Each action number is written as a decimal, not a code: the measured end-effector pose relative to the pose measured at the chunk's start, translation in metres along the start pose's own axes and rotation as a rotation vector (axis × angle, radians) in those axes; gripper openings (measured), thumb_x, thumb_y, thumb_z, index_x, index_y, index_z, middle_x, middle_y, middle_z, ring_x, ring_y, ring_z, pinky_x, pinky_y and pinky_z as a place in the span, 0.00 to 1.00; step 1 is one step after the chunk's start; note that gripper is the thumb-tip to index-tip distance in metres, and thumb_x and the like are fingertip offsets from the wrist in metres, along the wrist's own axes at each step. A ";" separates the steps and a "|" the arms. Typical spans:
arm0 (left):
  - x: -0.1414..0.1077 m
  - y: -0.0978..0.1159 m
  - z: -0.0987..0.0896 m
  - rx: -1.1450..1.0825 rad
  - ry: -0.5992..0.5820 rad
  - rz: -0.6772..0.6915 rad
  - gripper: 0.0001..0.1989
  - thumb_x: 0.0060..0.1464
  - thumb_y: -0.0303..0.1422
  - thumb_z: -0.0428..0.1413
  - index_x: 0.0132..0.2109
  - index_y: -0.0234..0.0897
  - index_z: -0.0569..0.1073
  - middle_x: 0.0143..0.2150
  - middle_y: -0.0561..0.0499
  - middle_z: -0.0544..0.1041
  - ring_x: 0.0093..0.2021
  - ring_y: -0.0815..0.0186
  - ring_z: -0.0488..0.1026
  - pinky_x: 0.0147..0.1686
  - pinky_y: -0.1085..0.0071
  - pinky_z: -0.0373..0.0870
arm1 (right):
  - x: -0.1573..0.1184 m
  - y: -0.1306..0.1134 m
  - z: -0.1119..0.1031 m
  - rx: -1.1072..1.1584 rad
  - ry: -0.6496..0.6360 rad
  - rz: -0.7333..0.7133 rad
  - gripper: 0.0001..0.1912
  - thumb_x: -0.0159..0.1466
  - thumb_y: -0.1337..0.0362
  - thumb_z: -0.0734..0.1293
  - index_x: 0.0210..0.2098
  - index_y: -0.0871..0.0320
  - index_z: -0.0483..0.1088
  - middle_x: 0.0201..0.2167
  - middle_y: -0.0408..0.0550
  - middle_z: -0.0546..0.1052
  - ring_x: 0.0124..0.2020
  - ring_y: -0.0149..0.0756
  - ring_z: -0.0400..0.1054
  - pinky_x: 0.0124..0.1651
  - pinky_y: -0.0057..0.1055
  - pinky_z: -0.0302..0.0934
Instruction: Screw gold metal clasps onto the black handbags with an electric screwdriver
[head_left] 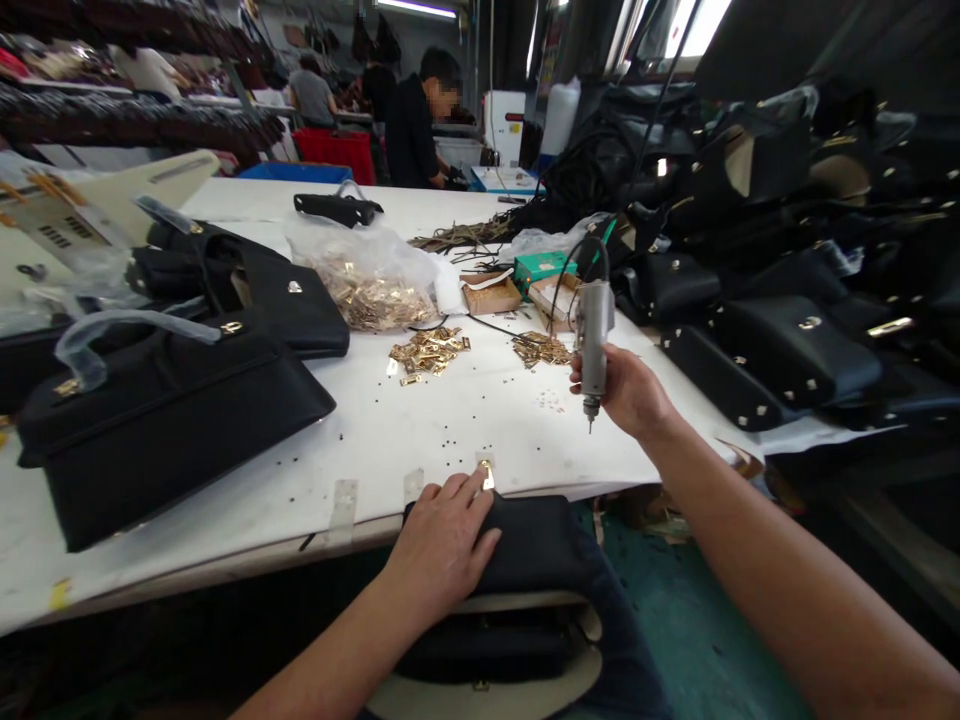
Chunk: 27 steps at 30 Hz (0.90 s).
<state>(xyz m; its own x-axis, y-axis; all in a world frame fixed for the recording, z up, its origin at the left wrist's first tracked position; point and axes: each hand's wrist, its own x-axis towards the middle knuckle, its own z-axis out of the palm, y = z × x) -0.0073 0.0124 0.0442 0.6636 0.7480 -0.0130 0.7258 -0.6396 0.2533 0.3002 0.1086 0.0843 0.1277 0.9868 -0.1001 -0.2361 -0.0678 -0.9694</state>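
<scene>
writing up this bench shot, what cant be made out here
All in the head view:
Gold fitting at the table edge: partly covered by the left hand.
Black handbag under that hand: partly hidden by the hand.
Electric screwdriver in the right hand: its tip is too small to make out.
Dark specks on the white table: too small to identify.

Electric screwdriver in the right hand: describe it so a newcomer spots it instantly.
On the white worktable, find the two loose piles of gold metal fittings. Right of them, the right hand grips a grey electric screwdriver upright, bit down. Unlike the flat fittings, it hangs in the air, a black cord rising from its top.
</scene>
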 end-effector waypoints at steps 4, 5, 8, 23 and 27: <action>0.000 0.000 0.002 0.000 -0.005 -0.005 0.16 0.64 0.36 0.54 0.58 0.41 0.72 0.72 0.45 0.64 0.63 0.51 0.67 0.56 0.51 0.68 | 0.014 0.016 -0.002 0.010 0.244 -0.056 0.22 0.53 0.49 0.77 0.35 0.56 0.67 0.24 0.38 0.70 0.21 0.30 0.64 0.25 0.28 0.64; 0.001 0.000 0.002 -0.001 -0.006 -0.006 0.17 0.64 0.36 0.54 0.58 0.41 0.72 0.72 0.45 0.64 0.63 0.51 0.67 0.56 0.50 0.67 | 0.017 0.021 0.000 -0.017 0.299 -0.093 0.23 0.53 0.48 0.78 0.33 0.56 0.66 0.22 0.37 0.68 0.19 0.29 0.62 0.23 0.28 0.62; 0.002 0.000 0.003 -0.011 -0.003 -0.008 0.17 0.64 0.36 0.54 0.58 0.41 0.72 0.71 0.46 0.65 0.63 0.51 0.67 0.56 0.51 0.68 | 0.025 0.033 0.005 -0.084 0.385 -0.200 0.25 0.52 0.45 0.78 0.32 0.56 0.66 0.20 0.38 0.69 0.19 0.30 0.63 0.23 0.28 0.63; 0.001 -0.005 0.010 -0.057 0.018 -0.029 0.16 0.65 0.37 0.55 0.58 0.43 0.73 0.71 0.49 0.66 0.63 0.52 0.67 0.57 0.50 0.67 | 0.048 0.055 0.009 -0.249 0.504 -0.317 0.27 0.51 0.43 0.78 0.35 0.57 0.69 0.19 0.39 0.73 0.20 0.35 0.72 0.20 0.26 0.64; 0.002 -0.006 0.010 -0.060 0.047 -0.014 0.16 0.64 0.37 0.56 0.57 0.42 0.74 0.70 0.48 0.67 0.62 0.52 0.68 0.56 0.51 0.68 | 0.047 0.051 0.011 -0.291 0.516 -0.335 0.26 0.53 0.43 0.77 0.34 0.58 0.69 0.18 0.39 0.73 0.18 0.33 0.70 0.20 0.26 0.62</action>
<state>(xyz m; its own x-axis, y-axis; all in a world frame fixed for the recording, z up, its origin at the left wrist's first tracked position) -0.0087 0.0164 0.0333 0.6432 0.7652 0.0278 0.7219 -0.6181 0.3112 0.2834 0.1528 0.0323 0.6092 0.7694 0.1921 0.1557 0.1215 -0.9803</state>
